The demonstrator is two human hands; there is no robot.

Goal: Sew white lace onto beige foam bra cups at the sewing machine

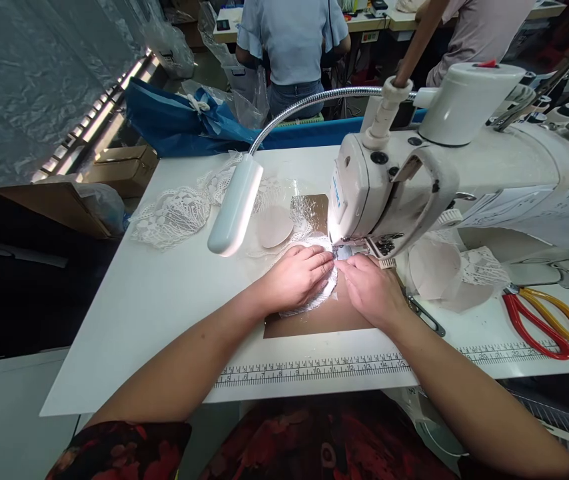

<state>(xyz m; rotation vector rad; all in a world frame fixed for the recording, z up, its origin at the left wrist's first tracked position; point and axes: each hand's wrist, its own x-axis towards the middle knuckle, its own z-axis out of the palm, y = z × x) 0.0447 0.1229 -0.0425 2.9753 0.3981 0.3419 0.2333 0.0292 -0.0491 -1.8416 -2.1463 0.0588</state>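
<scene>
My left hand [303, 275] lies flat on the rounded white lace piece [323, 296] under the white sewing machine's [364, 193] head; my right hand [370, 288] is at its right edge, whether pinching I can't tell.

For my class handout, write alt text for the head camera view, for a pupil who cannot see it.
A person's left hand rests on white lace at a white sewing machine, with the right hand close beside it. More lace pieces lie left on the white table, and scissors with red and yellow handles lie at the right.
</scene>
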